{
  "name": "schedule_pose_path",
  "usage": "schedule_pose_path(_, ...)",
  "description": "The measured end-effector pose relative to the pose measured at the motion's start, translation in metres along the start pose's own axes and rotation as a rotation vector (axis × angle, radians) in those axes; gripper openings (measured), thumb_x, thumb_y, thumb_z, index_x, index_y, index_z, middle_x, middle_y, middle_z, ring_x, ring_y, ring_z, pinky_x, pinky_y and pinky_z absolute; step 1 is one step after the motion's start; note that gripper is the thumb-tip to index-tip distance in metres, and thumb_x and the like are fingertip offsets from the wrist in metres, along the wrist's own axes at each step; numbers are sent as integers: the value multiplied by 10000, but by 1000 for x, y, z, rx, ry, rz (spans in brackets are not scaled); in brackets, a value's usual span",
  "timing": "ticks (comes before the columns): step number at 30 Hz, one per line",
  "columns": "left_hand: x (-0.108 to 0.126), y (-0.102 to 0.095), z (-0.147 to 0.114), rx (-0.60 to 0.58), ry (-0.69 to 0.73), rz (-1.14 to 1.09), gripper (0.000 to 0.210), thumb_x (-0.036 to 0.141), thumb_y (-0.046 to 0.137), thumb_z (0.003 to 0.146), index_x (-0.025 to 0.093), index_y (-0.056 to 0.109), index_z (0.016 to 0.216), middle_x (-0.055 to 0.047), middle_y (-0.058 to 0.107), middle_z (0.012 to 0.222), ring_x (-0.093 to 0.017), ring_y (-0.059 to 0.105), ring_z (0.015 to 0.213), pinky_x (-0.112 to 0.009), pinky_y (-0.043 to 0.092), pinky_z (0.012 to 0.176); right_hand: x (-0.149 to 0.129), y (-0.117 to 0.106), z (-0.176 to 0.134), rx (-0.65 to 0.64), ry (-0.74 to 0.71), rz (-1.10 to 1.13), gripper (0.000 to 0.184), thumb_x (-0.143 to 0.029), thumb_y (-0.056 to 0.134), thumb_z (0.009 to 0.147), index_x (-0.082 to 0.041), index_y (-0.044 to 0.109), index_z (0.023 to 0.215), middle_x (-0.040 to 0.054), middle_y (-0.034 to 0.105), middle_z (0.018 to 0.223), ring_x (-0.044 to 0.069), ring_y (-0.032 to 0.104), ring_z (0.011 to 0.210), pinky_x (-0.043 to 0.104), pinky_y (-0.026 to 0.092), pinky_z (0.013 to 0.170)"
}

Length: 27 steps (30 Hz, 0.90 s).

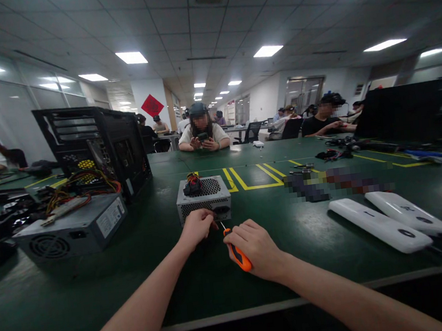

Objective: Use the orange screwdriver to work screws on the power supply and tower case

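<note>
A grey metal computer power supply [212, 189] sits on the green table in front of me, with a bundle of dark connectors and coloured wires [193, 185] lying on top. Its perforated face with a socket is turned toward me. My left hand [197, 226] is at that face, fingers curled together near the socket; whatever is between the fingertips is hidden. My right hand [257, 247] is wrapped round the orange and black handle of a screwdriver [241, 258]. The screwdriver's thin shaft slants up to the lower part of the face, close to my left fingertips.
To the left stand a second power supply [71, 227] with loose cables and a black computer case [98, 148]. Two white power-bank-like blocks [379, 224] lie at right, near pouches and tools [307, 184]. Across the table [173, 300] a person [201, 130] holds a phone.
</note>
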<state>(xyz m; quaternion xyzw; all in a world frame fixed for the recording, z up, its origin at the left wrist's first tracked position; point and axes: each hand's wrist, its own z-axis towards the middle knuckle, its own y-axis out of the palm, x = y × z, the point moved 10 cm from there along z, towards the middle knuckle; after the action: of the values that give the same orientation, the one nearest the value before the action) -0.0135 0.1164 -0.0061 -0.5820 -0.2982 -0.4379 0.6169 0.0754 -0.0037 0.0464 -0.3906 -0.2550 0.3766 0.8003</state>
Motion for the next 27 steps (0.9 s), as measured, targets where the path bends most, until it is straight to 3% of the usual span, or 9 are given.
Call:
schedule_pose_path(5, 3, 2, -1, -7, 34, 4, 253, 221, 395, 711, 116, 553, 879, -19, 618, 591, -41, 385, 308, -162, 284, 327, -9, 0, 2, -46, -47, -68, 187, -132, 459, 720, -166, 542, 884, 50, 498, 784, 157, 427, 725, 294, 296, 666)
schedule_pose_path(10, 5, 7, -3, -42, 21, 9, 273, 227, 392, 709, 120, 565, 891, -11, 606, 576, -41, 377, 308, -161, 277, 322, -11, -10, 4, 22, -16, -23, 255, -340, 443, 759, -158, 536, 912, 56, 487, 769, 165, 426, 716, 307, 307, 660)
schedule_pose_path(15, -1, 10, -2, -54, -58, -58, 301, 227, 392, 707, 111, 557, 931, -15, 599, 574, -41, 365, 305, -164, 249, 318, -6, -10, 3, 40, 38, -9, 154, -240, 433, 748, -139, 491, 849, 33, 501, 726, 141, 427, 660, 288, 311, 642)
schedule_pose_path(20, -4, 17, -4, -112, -123, -188, 307, 202, 388, 697, 103, 537, 947, -14, 589, 588, -24, 331, 297, -157, 185, 310, -22, -3, 3, -49, -102, -163, 89, -184, 452, 703, -174, 497, 779, 43, 503, 766, 161, 420, 699, 306, 301, 656)
schedule_pose_path(23, -3, 19, -6, -128, -131, -252, 282, 214, 396, 698, 101, 539, 912, -12, 576, 590, -21, 328, 304, -156, 158, 306, -23, -3, 4, -64, -99, -165, 99, -205, 461, 701, -173, 507, 782, 48, 499, 779, 166, 418, 709, 313, 301, 664)
schedule_pose_path(27, -1, 16, -6, -78, -108, -281, 238, 221, 399, 703, 98, 545, 845, -4, 558, 571, -22, 334, 310, -160, 165, 308, -18, -11, 4, 16, -44, -90, 210, -342, 434, 748, -161, 522, 809, 52, 499, 751, 172, 428, 708, 319, 305, 662)
